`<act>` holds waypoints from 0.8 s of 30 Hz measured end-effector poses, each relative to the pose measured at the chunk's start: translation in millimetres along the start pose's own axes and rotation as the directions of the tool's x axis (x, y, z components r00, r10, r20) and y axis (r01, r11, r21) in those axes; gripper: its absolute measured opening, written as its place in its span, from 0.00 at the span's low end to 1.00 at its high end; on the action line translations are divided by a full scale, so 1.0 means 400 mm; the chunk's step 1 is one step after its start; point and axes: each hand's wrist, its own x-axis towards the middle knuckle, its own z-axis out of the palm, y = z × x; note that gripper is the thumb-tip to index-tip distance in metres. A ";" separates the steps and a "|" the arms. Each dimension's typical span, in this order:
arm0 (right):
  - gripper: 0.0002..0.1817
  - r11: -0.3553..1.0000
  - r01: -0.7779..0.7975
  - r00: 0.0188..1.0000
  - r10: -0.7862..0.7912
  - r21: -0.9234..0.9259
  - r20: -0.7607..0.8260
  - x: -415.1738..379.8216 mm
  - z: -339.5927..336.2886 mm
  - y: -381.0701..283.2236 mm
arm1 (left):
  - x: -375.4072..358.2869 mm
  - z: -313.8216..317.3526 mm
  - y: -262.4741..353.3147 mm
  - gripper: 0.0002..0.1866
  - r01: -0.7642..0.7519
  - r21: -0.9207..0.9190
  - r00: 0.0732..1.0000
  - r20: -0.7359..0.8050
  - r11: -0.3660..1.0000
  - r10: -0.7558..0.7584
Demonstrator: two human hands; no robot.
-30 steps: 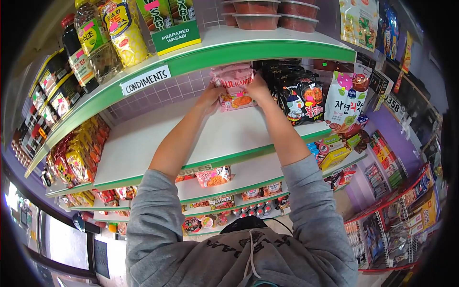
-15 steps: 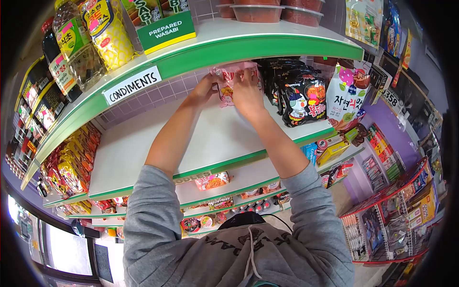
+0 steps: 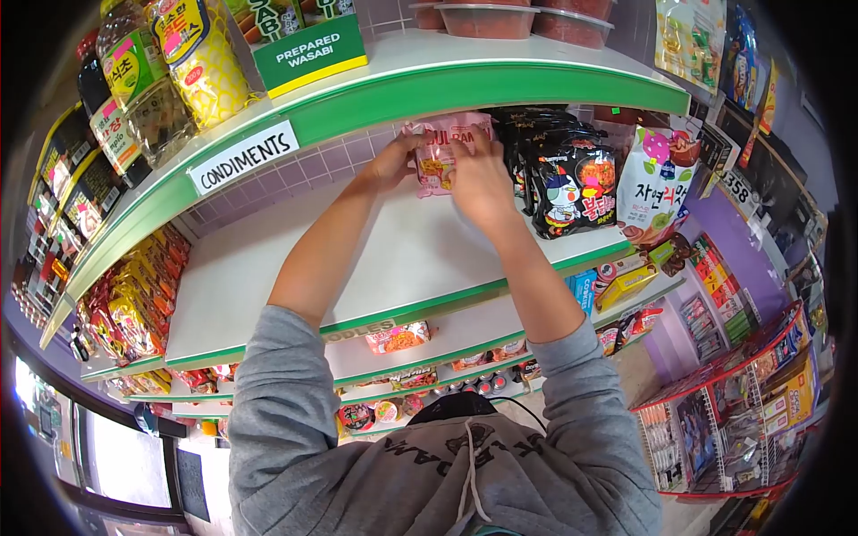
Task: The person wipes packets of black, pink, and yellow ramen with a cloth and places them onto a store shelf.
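Note:
A pink snack packet (image 3: 435, 168) stands upright at the back of the white shelf (image 3: 393, 241), beneath the green-edged upper shelf. My left hand (image 3: 394, 163) has its fingers on the packet's left edge. Over the front and right side of the same packet lies my right hand (image 3: 483, 183), its fingers bent at the top. Both hands grip the packet between them. Immediately to the right stands a row of black packets (image 3: 575, 188), the front one touching or nearly touching the others behind it.
A white and pink pouch (image 3: 659, 188) stands right of the black packets. Overhead, the upper shelf's green edge (image 3: 500, 82) carries a CONDIMENTS label (image 3: 245, 157). Red and yellow noodle packs (image 3: 134, 308) fill the left end. Lower shelves hold more packs (image 3: 399, 338).
The view has shifted slightly. Both hands remain at the pink packet, and my right hand has moved a little to the right across it, showing more of its front.

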 end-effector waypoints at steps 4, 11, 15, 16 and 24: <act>0.23 0.992 0.039 0.999 -0.036 0.122 -0.026 -0.048 -0.042 0.011 | -0.052 0.012 0.002 0.38 -0.048 0.024 0.994 -0.098 0.999 0.050; 0.26 0.949 0.111 0.993 -0.120 0.295 0.012 -0.065 -0.046 0.048 | -0.094 0.054 0.000 0.46 -0.049 0.072 0.982 -0.180 0.996 0.061; 0.27 0.916 0.109 0.964 -0.192 0.386 0.183 -0.013 -0.003 0.063 | -0.022 0.010 -0.057 0.44 -0.089 0.098 0.945 -0.305 0.991 0.116; 0.27 0.915 0.106 0.967 -0.186 0.390 0.173 -0.005 -0.012 0.059 | -0.003 0.017 -0.061 0.44 -0.088 0.111 0.947 -0.300 0.990 0.118; 0.28 0.963 0.122 0.902 -0.209 0.240 0.378 0.035 -0.049 0.050 | 0.040 0.085 -0.027 0.27 -0.161 -0.232 0.921 -0.385 0.959 0.061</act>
